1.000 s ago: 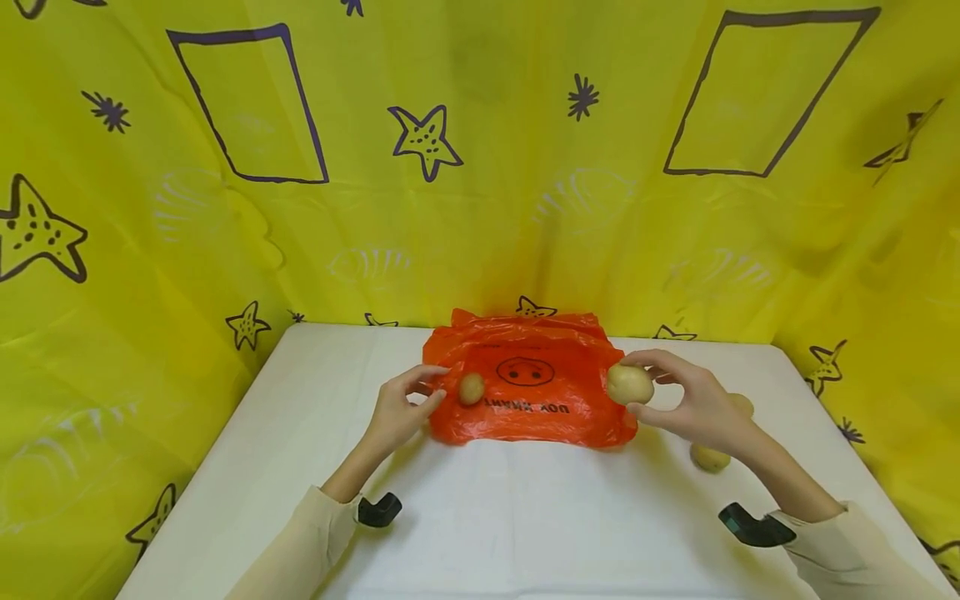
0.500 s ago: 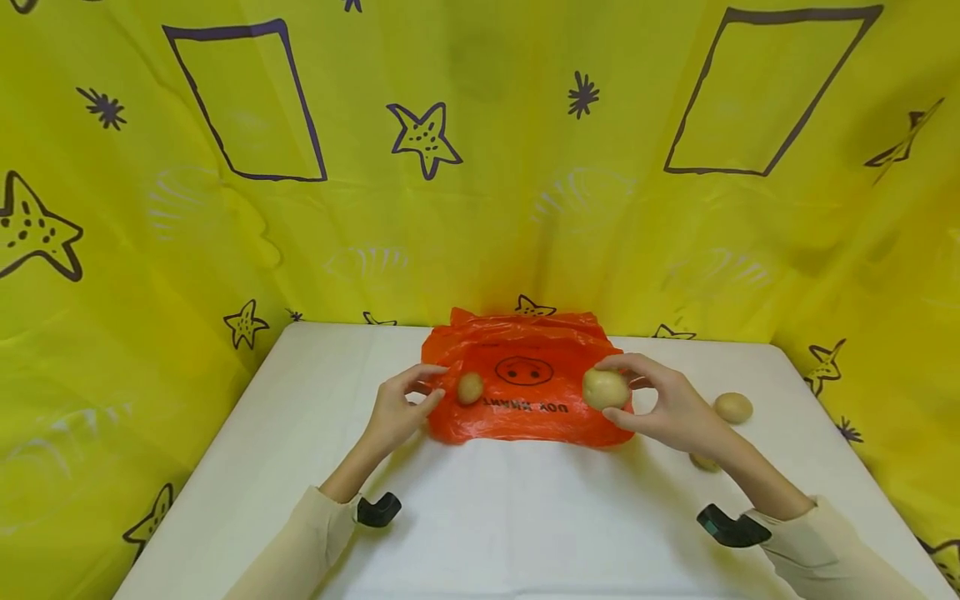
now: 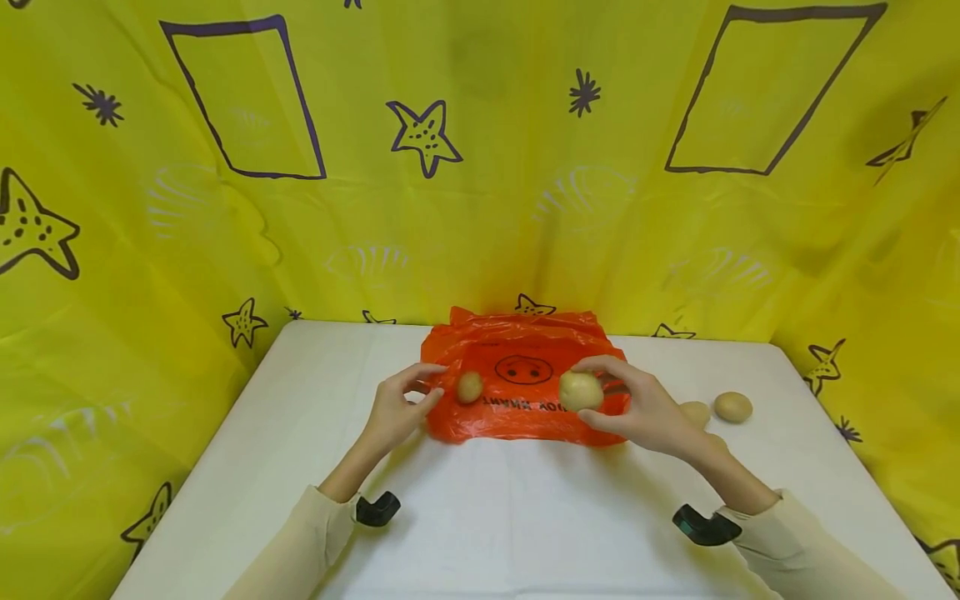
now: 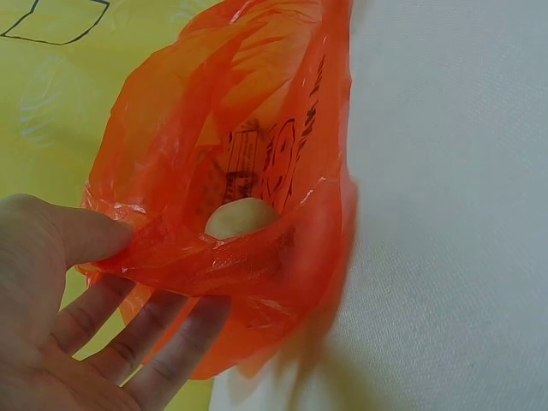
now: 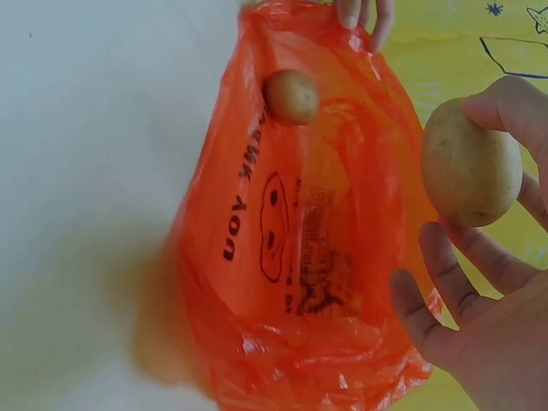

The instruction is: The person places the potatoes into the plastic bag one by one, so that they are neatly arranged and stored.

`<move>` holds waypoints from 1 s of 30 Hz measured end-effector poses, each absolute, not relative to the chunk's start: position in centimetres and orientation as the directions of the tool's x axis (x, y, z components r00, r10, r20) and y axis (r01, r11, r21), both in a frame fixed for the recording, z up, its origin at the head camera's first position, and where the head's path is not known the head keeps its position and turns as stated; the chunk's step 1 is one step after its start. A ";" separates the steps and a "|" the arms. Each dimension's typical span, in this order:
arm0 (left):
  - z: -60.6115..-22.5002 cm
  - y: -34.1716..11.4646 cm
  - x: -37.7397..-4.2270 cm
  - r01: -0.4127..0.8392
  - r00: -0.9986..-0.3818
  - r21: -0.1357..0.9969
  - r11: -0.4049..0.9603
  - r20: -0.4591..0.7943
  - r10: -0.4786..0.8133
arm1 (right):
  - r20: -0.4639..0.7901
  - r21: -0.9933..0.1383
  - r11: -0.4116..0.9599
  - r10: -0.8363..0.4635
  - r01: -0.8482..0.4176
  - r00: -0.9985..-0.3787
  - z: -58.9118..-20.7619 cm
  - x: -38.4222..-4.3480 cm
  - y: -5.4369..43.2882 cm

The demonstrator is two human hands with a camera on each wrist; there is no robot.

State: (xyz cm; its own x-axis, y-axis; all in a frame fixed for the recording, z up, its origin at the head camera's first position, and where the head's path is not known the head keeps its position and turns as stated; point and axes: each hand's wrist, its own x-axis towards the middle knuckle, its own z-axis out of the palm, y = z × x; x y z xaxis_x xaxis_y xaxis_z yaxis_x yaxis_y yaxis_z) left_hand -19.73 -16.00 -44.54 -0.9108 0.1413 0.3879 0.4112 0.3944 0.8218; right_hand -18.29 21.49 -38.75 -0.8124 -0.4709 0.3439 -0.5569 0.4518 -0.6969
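A red plastic bag [image 3: 517,427] with black print lies on the table, its mouth spread. My left hand [image 3: 396,410] pinches the bag's left edge, thumb [image 4: 96,238] on one side of the film and fingers on the other. Inside the bag, near that hand, rests one potato [image 3: 470,387], half covered by the rim in the left wrist view. My right hand [image 3: 647,414] grips a larger pale potato [image 3: 580,391] between thumb and fingertips. In the head view this potato overlaps the bag's right part; the right wrist view shows it beside the bag's opening.
More potatoes lie to the right on the white table [image 3: 480,517]: one in plain sight [image 3: 732,407], others partly behind my right hand and wrist. A yellow curtain [image 3: 487,242] with drawn stars borders the table at the back and sides.
My right hand has moved left with its potato, from the bag's right edge to over its right part. Potatoes behind the arm are differently exposed. The left hand holds still.
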 end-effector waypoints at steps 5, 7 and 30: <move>-44.5 -16.1 -19.7 0.414 -0.910 0.827 0.380 0.393 0.135 | 0.340 -0.715 0.431 -0.474 -0.551 -0.812 -39.2 -18.5 20.4; -44.5 -16.1 -19.7 0.422 -0.906 0.826 0.373 0.401 0.136 | 0.342 -0.716 0.424 -0.478 -0.554 -0.809 -39.4 -18.7 19.9; -41.4 -15.0 -17.8 0.420 -0.907 0.824 0.380 0.398 0.140 | 0.234 -0.823 0.361 -0.488 -0.439 -0.841 -41.5 -20.8 15.3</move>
State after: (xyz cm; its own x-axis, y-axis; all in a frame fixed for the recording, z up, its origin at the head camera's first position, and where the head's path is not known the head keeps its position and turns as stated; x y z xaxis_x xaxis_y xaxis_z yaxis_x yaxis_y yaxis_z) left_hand -17.84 -15.02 -41.43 -0.9067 0.1402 0.3978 0.4203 0.3799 0.8240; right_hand -20.77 15.26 -41.48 -0.8408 -0.4879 0.2344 -0.4390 0.3613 -0.8226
